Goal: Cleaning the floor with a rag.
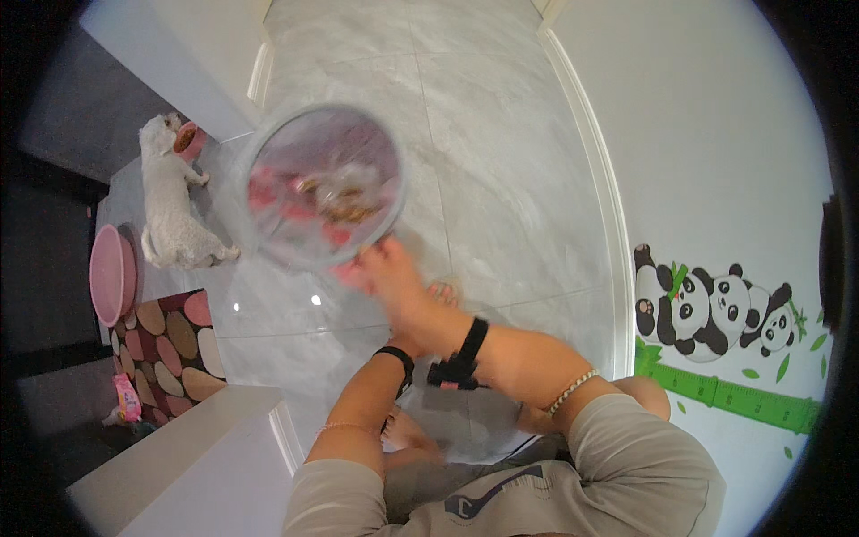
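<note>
A round see-through bin or tub [400,194] with a grey rim is before me, tilted so that I look into it. Inside lie pink-red pieces, clear crumpled plastic and brown bits, all blurred. The fingers of my right hand [394,278] are closed at its near rim, by something pink. My left hand [407,341] is mostly hidden under my right wrist, so its grip does not show. Both wrists wear black bands.
At left a white dog [171,208] lies by a pink bowl [192,143] of brown food. Near it are a pink basin [111,275] and a pebble-patterned mat [168,349]. A wall with panda stickers [718,309] and a green ruler strip [738,401] stands at right.
</note>
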{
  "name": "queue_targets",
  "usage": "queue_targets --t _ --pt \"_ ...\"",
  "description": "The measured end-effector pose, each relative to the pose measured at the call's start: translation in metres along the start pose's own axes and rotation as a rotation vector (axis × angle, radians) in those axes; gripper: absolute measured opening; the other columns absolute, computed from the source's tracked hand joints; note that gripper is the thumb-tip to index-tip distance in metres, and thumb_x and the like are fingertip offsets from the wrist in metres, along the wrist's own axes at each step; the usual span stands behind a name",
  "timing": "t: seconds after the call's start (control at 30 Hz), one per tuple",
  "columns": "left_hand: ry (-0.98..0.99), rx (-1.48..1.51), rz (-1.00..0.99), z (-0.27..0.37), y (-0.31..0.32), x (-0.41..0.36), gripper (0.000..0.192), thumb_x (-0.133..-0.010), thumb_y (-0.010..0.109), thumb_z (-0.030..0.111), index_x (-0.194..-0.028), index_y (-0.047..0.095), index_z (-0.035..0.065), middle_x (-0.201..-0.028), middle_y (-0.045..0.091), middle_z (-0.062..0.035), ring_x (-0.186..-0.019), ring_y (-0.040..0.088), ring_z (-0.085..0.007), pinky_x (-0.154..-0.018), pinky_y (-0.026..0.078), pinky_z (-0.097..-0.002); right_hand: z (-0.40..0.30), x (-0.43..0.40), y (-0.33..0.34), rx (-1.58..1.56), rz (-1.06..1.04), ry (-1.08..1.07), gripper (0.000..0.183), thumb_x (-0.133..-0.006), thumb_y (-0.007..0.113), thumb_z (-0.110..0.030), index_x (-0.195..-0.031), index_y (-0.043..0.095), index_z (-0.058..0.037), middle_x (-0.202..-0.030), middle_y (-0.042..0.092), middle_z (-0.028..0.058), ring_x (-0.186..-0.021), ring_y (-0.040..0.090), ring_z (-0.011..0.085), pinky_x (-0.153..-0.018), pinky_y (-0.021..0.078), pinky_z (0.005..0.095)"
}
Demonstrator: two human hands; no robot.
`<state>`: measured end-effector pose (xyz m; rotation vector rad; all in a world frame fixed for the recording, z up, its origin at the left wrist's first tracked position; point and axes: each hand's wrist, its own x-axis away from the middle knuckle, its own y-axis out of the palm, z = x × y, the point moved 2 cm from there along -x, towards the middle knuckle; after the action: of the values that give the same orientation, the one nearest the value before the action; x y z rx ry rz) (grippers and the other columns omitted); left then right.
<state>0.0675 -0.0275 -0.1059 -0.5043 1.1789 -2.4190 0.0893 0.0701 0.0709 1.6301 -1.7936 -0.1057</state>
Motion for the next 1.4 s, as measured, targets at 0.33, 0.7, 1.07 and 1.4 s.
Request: queue_targets --t 0.33,0.7,1.07,1.4 --pt "-0.106 -0.073 -0.119 0.023 0.008 0.01 0.079 -0.094 0.062 0.022 -0.165 0.029 0.0086 -0.176 0.013 -0.0164 -0.161 0.013 -0.0375 -0.129 0.016 -0.0522 0.091 0.071 -0.011 0.5 -0.611 0.154 0.037 -0.103 0.063 -0.026 -0.134 0.059 -0.0077 -0.117 0.072 0.0132 -0.111 0.069 0.0241 -0.093 0.0558 0.0401" --pt "-0.468 -0.096 0.148 -0.04 -0.004 0.12 0.031 -0.085 0.062 0.001 -0.116 0.061 0.001 -0.114 0.066 -0.019 -0.113 0.058 -0.0441 -0.099 0.046 -0.051 0.152 0.074 -0.149 1.655 -0.217 -0.334 0.073 -0.098 0.063 -0.04 -0.156 0.043 -0.0005 -0.168 0.031 0.0202 -0.159 0.018 0.0383 -0.129 0.0145 0.0569" --pt "-0.873 -0.116 0.414 -0.002 0.036 0.021 0.06 -0.099 0.054 0.017 -0.152 0.041 -0.0068 -0.161 0.033 -0.0317 -0.15 0.03 -0.0475 -0.124 0.025 -0.0566 0.063 -0.062 -0.238 1.743 -0.279 -0.732 0.079 -0.089 0.067 -0.052 -0.159 0.044 -0.0224 -0.174 0.025 0.0076 -0.162 0.015 0.0313 -0.127 0.0089 0.0667" --pt "-1.046 -0.354 0.401 -0.001 0.073 0.005 0.075 -0.107 0.041 0.037 -0.163 0.019 -0.0073 -0.172 0.012 -0.0294 -0.16 0.011 -0.0465 -0.128 0.008 -0.0597 -0.154 -0.148 -0.482 2.023 0.677 -0.066 0.087 -0.095 0.048 -0.071 -0.167 0.031 -0.0241 -0.175 0.018 0.015 -0.161 0.013 0.0404 -0.124 0.0119 0.0676"
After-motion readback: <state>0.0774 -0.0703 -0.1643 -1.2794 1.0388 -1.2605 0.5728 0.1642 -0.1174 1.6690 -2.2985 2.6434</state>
